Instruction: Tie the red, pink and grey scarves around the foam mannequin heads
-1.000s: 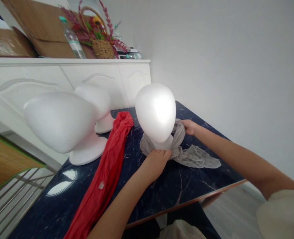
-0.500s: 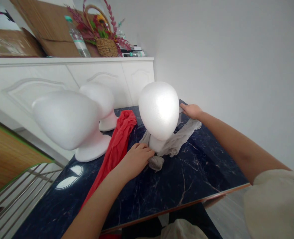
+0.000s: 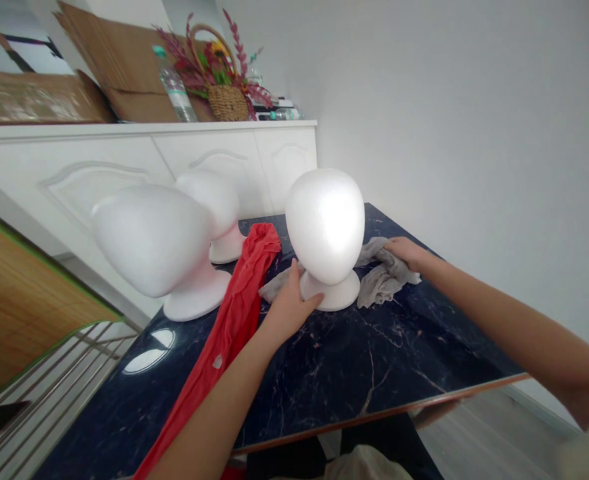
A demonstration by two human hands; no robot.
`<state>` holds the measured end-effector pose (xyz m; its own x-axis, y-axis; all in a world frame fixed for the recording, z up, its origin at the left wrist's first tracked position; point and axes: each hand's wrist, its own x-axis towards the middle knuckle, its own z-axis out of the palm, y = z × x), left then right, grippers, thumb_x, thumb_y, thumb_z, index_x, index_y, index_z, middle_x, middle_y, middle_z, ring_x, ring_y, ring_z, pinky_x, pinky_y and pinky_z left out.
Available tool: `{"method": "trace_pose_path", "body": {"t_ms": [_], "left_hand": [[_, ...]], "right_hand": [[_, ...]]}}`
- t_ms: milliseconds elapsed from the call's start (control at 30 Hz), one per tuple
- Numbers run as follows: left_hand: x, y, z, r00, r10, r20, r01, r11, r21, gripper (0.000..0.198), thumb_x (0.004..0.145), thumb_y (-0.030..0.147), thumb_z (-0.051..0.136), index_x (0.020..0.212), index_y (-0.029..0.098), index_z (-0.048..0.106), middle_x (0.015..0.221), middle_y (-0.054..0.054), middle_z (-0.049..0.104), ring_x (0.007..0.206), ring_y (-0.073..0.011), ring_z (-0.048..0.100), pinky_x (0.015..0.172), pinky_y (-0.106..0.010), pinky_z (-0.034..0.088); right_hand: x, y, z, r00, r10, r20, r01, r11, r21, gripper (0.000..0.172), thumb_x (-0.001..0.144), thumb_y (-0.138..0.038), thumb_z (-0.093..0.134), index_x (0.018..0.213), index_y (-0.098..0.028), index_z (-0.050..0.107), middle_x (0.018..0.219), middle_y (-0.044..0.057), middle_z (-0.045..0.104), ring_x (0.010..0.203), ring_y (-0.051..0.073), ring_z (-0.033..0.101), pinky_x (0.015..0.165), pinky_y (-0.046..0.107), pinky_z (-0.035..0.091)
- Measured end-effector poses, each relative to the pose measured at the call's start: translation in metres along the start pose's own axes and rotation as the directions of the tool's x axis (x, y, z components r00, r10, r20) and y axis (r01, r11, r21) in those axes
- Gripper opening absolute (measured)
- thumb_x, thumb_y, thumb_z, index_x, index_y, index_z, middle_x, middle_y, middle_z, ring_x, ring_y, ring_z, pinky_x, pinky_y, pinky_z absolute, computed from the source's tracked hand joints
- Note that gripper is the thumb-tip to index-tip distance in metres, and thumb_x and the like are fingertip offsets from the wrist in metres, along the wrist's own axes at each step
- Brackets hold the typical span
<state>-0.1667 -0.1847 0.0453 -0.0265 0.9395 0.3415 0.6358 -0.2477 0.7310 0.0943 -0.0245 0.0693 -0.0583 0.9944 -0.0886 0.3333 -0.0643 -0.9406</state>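
A white foam head (image 3: 325,230) stands upright on the dark marble table (image 3: 354,360). A grey scarf (image 3: 382,277) lies bunched behind and to the right of its base, with one end showing on the left. My left hand (image 3: 290,307) rests against the left side of the foam base, its fingers curled on that grey end. My right hand (image 3: 405,251) lies on the bunched grey cloth at the right, fingers closed on it.
A red scarf (image 3: 232,313) lies lengthwise on the table left of my arm. Two more foam heads (image 3: 157,243) stand at the left. Behind is a white cabinet (image 3: 139,167) with a flower basket (image 3: 222,87), bottle and cardboard.
The grey scarf has been pulled off the front of the foam head's base, round toward the back and right. My right hand dropped to the table; my left moved up to the base.
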Motion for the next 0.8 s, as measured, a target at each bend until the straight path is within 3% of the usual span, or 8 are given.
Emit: {"method": "trace_pose_path", "body": {"t_ms": [100, 167, 300, 433, 567, 700, 733, 800], "left_hand": [[0.016, -0.004, 0.03, 0.993, 0.002, -0.114, -0.043, 0.931, -0.361, 0.099, 0.065, 0.031, 0.082, 0.147, 0.017, 0.028, 0.144, -0.017, 0.048, 0.132, -0.0283, 0.048, 0.112, -0.044, 0.037], [0.025, -0.004, 0.047, 0.974, -0.014, -0.225, -0.093, 0.884, -0.457, 0.099, 0.057, 0.029, 0.087, 0.141, 0.016, 0.035, 0.141, -0.018, 0.05, 0.131, -0.0275, 0.049, 0.11, -0.042, 0.039], [0.034, 0.0, 0.065, 0.916, -0.112, -0.386, -0.065, 0.906, -0.417, 0.092, 0.049, 0.027, 0.09, 0.13, 0.016, 0.047, 0.132, -0.016, 0.059, 0.125, -0.0299, 0.054, 0.107, -0.045, 0.043], [0.035, 0.011, 0.061, 0.876, -0.168, -0.451, -0.001, 0.937, -0.351, 0.087, 0.046, 0.028, 0.092, 0.123, 0.015, 0.053, 0.127, -0.017, 0.062, 0.121, -0.0321, 0.057, 0.104, -0.047, 0.046], [0.015, 0.035, 0.029, 0.89, -0.103, -0.444, -0.05, 0.946, -0.32, 0.085, 0.047, 0.033, 0.092, 0.121, 0.014, 0.055, 0.127, -0.016, 0.062, 0.12, -0.0317, 0.058, 0.106, -0.048, 0.045], [-0.041, 0.056, -0.035, 0.899, -0.121, -0.421, -0.03, 0.942, -0.335, 0.081, 0.054, 0.036, 0.089, 0.126, 0.018, 0.056, 0.131, -0.012, 0.062, 0.127, -0.0308, 0.054, 0.11, -0.049, 0.043], [-0.06, 0.056, -0.055, 0.885, -0.163, -0.436, 0.025, 0.952, -0.305, 0.081, 0.055, 0.037, 0.088, 0.127, 0.02, 0.055, 0.132, -0.011, 0.062, 0.128, -0.0316, 0.053, 0.111, -0.052, 0.042], [-0.097, 0.049, -0.098, 0.795, -0.262, -0.548, 0.19, 0.964, -0.186, 0.081, 0.057, 0.036, 0.087, 0.13, 0.025, 0.055, 0.136, -0.007, 0.059, 0.137, -0.0326, 0.043, 0.119, -0.054, 0.029]], "right_hand": [[-0.028, 0.01, 0.031, 0.987, 0.049, 0.156, -0.083, 0.972, 0.221, 0.017, 0.076, -0.012, 0.058, 0.09, -0.015, 0.067, 0.072, 0.007, 0.073, 0.065, 0.021, 0.068, 0.065, 0.033, 0.056], [-0.042, 0.012, 0.045, 0.982, 0.017, 0.19, -0.068, 0.962, 0.263, 0.023, 0.075, -0.013, 0.057, 0.095, -0.018, 0.068, 0.076, 0.006, 0.075, 0.066, 0.02, 0.069, 0.065, 0.032, 0.056], [-0.058, 0.015, 0.055, 0.977, -0.041, 0.207, -0.023, 0.955, 0.295, 0.025, 0.074, -0.016, 0.056, 0.095, -0.024, 0.069, 0.082, 0.002, 0.076, 0.071, 0.02, 0.07, 0.067, 0.03, 0.056], [-0.07, 0.018, 0.051, 0.974, -0.112, 0.198, 0.054, 0.959, 0.278, 0.024, 0.073, -0.021, 0.062, 0.095, -0.027, 0.069, 0.092, -0.001, 0.076, 0.079, 0.021, 0.071, 0.068, 0.028, 0.056], [-0.086, 0.016, 0.041, 0.965, -0.118, 0.234, 0.017, 0.92, 0.391, 0.031, 0.071, -0.025, 0.067, 0.102, -0.027, 0.066, 0.098, 0.001, 0.075, 0.084, 0.022, 0.071, 0.068, 0.028, 0.057], [-0.095, 0.019, 0.033, 0.973, -0.119, 0.199, 0.029, 0.914, 0.405, 0.036, 0.065, -0.023, 0.072, 0.1, -0.026, 0.066, 0.106, 0.001, 0.074, 0.093, 0.021, 0.07, 0.066, 0.021, 0.055], [-0.096, 0.02, 0.032, 0.975, -0.102, 0.199, 0.014, 0.916, 0.401, 0.037, 0.063, -0.023, 0.072, 0.099, -0.026, 0.066, 0.108, 0.0, 0.073, 0.095, 0.021, 0.07, 0.066, 0.02, 0.055], [-0.096, 0.021, 0.033, 0.978, -0.062, 0.199, -0.022, 0.919, 0.393, 0.039, 0.06, -0.023, 0.073, 0.098, -0.027, 0.066, 0.111, 0.0, 0.073, 0.099, 0.022, 0.069, 0.066, 0.019, 0.055]]}}
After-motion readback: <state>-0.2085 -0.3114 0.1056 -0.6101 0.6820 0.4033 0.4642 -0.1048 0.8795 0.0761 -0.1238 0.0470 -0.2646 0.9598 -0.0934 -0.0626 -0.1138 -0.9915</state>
